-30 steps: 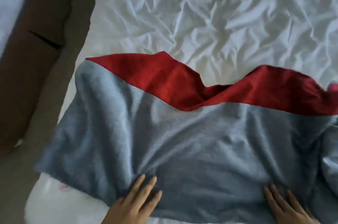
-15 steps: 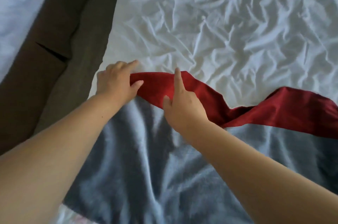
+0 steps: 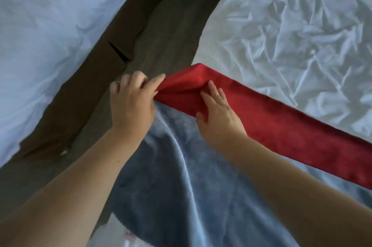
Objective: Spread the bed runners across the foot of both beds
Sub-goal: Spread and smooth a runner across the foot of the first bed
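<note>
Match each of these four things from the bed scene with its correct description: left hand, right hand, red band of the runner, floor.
Things:
1. left hand
2. right hand
3. red band
4. floor

Descriptions:
A. dark strip between the two beds
B. pinches the runner's end
C. lies against the crumpled white sheet
D. rests flat, fingers spread

Pairs: 1-B, 2-D, 3-C, 4-A

Left hand [image 3: 131,105] pinching runner [image 3: 271,123] end

Runner [image 3: 271,123] across right bed [image 3: 291,35], floor gap [image 3: 161,31], second bed [image 3: 50,25] left
</note>
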{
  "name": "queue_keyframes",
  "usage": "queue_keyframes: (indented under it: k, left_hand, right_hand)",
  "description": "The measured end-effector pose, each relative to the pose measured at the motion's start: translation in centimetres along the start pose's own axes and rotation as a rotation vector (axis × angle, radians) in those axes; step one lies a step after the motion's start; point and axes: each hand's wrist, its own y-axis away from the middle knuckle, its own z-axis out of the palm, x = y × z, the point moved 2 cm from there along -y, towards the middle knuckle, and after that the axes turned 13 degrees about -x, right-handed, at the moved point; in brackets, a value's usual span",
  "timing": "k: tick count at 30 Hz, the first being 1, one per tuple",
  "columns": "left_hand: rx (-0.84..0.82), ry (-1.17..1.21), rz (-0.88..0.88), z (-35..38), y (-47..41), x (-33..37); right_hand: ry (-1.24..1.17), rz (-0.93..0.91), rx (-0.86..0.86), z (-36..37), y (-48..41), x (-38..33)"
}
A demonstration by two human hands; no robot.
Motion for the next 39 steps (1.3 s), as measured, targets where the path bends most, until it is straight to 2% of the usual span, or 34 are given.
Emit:
queue_keyframes:
  k: [1,4,6,8,10,15,18,21,25,31,34,36,39]
  left_hand:
    - [-0.060,0.003,-0.037,0.8,0.4,-0.8]
    - [-0.413,0.066,-0.054,4.8,3.8,-1.1]
    - [-0.647,0.254,-0.041,8.0,7.4,-0.5]
    - [-0.743,0.513,-0.063,10.0,11.4,0.5]
    - [-0.647,0.613,-0.056,10.5,14.1,1.3]
    - [-0.420,0.606,-0.089,9.9,16.9,1.6]
    - [-0.417,0.572,-0.302,9.7,19.5,1.1]
    - [-0.499,0.557,-0.530,9.8,22.3,-0.2]
    - [-0.428,0.586,-0.465,9.3,23.3,-1.4]
    - [-0.309,0.372,-0.289,7.0,22.3,-3.5]
    - [-0.207,0.293,-0.317,6.0,23.4,-7.0]
    - [-0.220,0.266,-0.393,6.0,24.7,-8.5]
    - [-0.379,0.178,-0.447,7.5,26.0,-7.1]
  right_hand:
    - [0.019,0.023,-0.074,1.1,-0.4,-0.2]
    - [0.172,0.131,-0.207,4.9,0.0,0.8]
    - [0.260,0.144,-0.174,6.4,0.7,1.5]
    - [0.288,0.153,-0.144,6.9,0.8,1.7]
    - [0.297,0.169,-0.143,7.2,0.8,1.6]
    - [0.383,0.135,-0.197,8.7,3.0,0.4]
    - [0.429,0.010,-0.175,10.3,6.7,-0.1]
    - [0.376,-0.123,-0.143,13.8,12.5,0.3]
    - [0.404,-0.116,-0.176,17.7,17.6,1.3]
    - [0.396,-0.062,-0.141,18.0,15.8,-1.1]
    - [0.408,-0.120,-0.131,18.2,15.1,-2.1]
    - [0.458,-0.168,-0.157,18.8,15.1,-2.5]
    - [0.534,-0.175,-0.215,19.5,15.3,-2.2]
